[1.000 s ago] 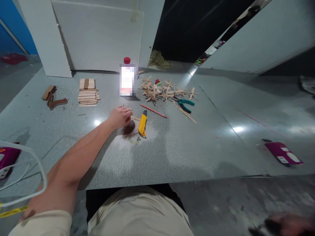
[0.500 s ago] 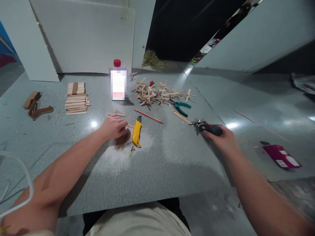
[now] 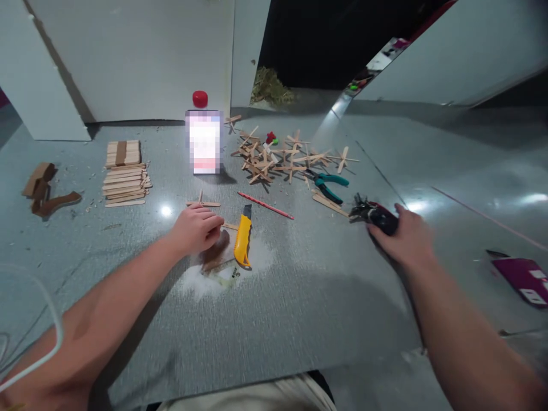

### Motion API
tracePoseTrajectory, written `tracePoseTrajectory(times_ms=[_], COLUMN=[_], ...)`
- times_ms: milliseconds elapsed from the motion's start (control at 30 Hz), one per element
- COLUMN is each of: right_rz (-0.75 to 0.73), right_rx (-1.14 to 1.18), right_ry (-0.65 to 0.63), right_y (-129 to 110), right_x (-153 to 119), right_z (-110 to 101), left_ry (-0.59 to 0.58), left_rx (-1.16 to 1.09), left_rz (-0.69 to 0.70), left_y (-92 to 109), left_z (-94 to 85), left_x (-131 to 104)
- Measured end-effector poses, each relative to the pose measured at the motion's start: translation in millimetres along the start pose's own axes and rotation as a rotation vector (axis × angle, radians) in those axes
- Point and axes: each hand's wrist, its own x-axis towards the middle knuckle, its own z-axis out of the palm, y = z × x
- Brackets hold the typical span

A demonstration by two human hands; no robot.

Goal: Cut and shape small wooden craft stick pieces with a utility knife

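Observation:
My left hand (image 3: 199, 228) rests on the table with curled fingers on joined wooden craft sticks (image 3: 205, 204), whose ends poke out past it. Just right of it lies a yellow utility knife (image 3: 242, 237), its blade end pointing away from me. At the right, my right hand (image 3: 406, 237) is closed round a black-handled tool (image 3: 383, 219) with dark metal parts at its front; its exact kind is unclear. Teal-handled pliers (image 3: 329, 185) lie beyond that tool, with loose craft sticks (image 3: 329, 202) beside them. A red patterned pencil (image 3: 265, 205) lies between the hands.
A pile of crossed craft sticks (image 3: 265, 160) spreads across the back. A red-capped bottle (image 3: 200, 99), its front blurred, stands left of it. Stacked sticks (image 3: 124, 182) and brown paper strips (image 3: 43, 191) lie at left. A purple packet (image 3: 520, 277) is at right. White panels (image 3: 141, 63) rise behind.
The view has shifted, and the table now lies slightly lower in it. My right hand and the black-handled tool appear slightly farther right. My left hand keeps its place on the sticks.

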Motion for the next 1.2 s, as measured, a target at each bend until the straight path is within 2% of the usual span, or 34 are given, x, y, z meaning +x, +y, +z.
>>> tracePoseTrajectory(times_ms=[67,133,267,333,400,500,600,633,733,833,900,967,1033,1100,1200], right_rz=[-0.062,-0.165,-0.483,-0.650,-0.833,-1.179,-1.370,-1.383,-1.303,-1.056,-0.811,-0.608,-0.472,-0.425,-0.452], right_rx=[0.038,0.099,0.231,0.238,0.221,0.228,0.227,0.225,0.280,0.481,0.753,0.952,1.071,1.129,1.034], right_ry=[0.061,0.085,-0.078,-0.150,-0.140,-0.107,-0.096,-0.080,-0.014,0.006,-0.033,-0.150,-0.257,-0.296,-0.259], right_y=[-23,-60,-155,-198,-232,-262,-276,-278,-277,-273,-272,-274,-278,-282,-284], right_x=[-3,-11,-21,-14,0,17,20,18,14,12,13,14,16,18,18], right_z=[-10,-14,-3,8,16,20,14,11,4,-2,-9,-17,-25,-30,-26], left_ry=[0.008,0.008,-0.026,-0.045,-0.061,-0.073,-0.072,-0.071,-0.066,-0.046,-0.022,-0.011,-0.016,-0.040,-0.036], left_rx=[-0.003,-0.003,-0.027,-0.039,-0.045,-0.057,-0.073,-0.077,-0.091,-0.101,-0.097,-0.100,-0.116,-0.140,-0.106], left_rz=[-0.031,-0.063,-0.054,-0.037,-0.029,-0.033,-0.061,-0.073,-0.112,-0.168,-0.220,-0.233,-0.204,-0.168,-0.108], left_y=[1,2,4,4,4,3,2,2,4,9,12,14,15,15,17], left_z=[-1.5,-2.9,-4.8,-4.6,-3.5,-0.9,0.8,1.0,0.4,-0.7,-1.5,-2.7,-5.0,-8.9,-16.3], left_x=[1,1,2,3,3,2,1,1,0,0,1,1,2,3,4])
